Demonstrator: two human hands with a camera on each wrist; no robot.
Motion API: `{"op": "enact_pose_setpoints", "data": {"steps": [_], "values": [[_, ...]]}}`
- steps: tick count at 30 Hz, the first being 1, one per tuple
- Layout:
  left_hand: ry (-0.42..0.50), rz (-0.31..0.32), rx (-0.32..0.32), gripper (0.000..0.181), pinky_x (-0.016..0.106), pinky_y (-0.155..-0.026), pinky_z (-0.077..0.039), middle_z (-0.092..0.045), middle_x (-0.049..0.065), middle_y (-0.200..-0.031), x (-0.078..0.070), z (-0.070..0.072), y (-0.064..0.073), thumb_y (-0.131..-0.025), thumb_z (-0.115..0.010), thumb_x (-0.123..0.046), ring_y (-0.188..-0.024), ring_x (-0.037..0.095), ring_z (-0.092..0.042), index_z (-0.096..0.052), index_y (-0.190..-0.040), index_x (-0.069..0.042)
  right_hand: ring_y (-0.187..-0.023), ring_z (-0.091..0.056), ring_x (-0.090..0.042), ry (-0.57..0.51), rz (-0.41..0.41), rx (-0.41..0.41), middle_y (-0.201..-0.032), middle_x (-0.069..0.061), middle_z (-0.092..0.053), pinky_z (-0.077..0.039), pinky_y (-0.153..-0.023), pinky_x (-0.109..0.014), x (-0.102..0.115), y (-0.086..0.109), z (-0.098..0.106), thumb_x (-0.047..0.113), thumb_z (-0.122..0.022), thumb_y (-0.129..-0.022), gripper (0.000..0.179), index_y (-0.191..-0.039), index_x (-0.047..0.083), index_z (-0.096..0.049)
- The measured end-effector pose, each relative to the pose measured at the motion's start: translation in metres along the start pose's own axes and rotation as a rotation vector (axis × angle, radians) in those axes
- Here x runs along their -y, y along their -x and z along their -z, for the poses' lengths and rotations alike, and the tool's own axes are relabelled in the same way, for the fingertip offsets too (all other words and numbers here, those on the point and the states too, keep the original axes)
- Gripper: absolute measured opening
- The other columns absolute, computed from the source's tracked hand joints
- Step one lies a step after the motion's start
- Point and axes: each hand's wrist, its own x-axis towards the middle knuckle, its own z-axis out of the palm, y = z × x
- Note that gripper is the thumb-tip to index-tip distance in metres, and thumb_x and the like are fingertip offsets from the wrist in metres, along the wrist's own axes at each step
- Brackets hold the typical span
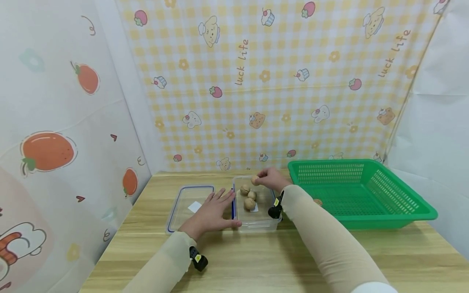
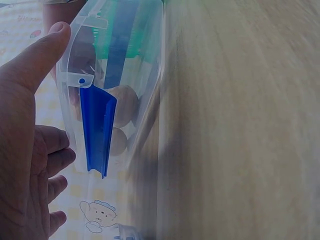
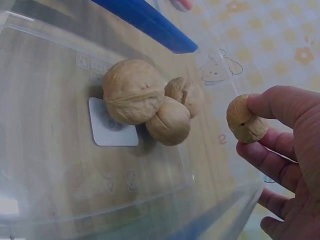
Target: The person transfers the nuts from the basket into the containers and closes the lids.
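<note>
My right hand (image 1: 272, 179) pinches a walnut (image 3: 246, 119) between thumb and fingertips, over the far end of a clear plastic box (image 1: 261, 224). Inside the box, three walnuts (image 3: 134, 92) sit close together by a white square label (image 3: 112, 127). My left hand (image 1: 216, 213) spreads its fingers along the box's left side, thumb at the near left corner and fingertips right at the rim. Below that hand a blue locking flap (image 2: 97, 130) hangs from the box's side in the left wrist view.
A clear lid with a blue seal (image 1: 177, 203) lies on the wooden table (image 1: 234, 260), left of the box and partly behind my left hand. To the right stands a green plastic basket (image 1: 403, 221). Inside it, a small brown thing (image 1: 318, 201) shows beside my right sleeve. A patterned cloth (image 1: 293, 101) hangs behind.
</note>
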Motion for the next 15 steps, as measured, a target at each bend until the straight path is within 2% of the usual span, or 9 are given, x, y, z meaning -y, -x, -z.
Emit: {"op": "enact_pose_setpoints", "data": {"steps": [9,15], "values": [[0.009,0.002,-0.005,0.101,0.057,-0.123,-0.007,-0.021,-0.001,-0.168,-0.0004,0.0001,0.0005,-0.086,-0.058,-0.076,-0.156,0.029,-0.010,-0.024,-0.162,-0.019,-0.103,-0.063,-0.027,0.004,0.005,0.000,-0.112,-0.012,-0.069,-0.052,-0.092,-0.045,0.0010,-0.0002,-0.0062,0.026,-0.071,-0.093,0.036,-0.119,0.001,-0.069],[0.010,-0.002,-0.007,0.102,0.058,-0.123,-0.008,-0.021,-0.001,-0.168,0.0013,-0.0009,0.0004,-0.086,-0.057,-0.077,-0.156,0.029,-0.011,-0.026,-0.162,-0.016,-0.108,-0.063,-0.028,0.002,0.002,0.000,-0.119,-0.014,-0.067,-0.052,-0.093,-0.045,0.0028,0.0004,-0.0039,0.028,-0.068,-0.097,0.036,-0.122,0.002,-0.067]]}}
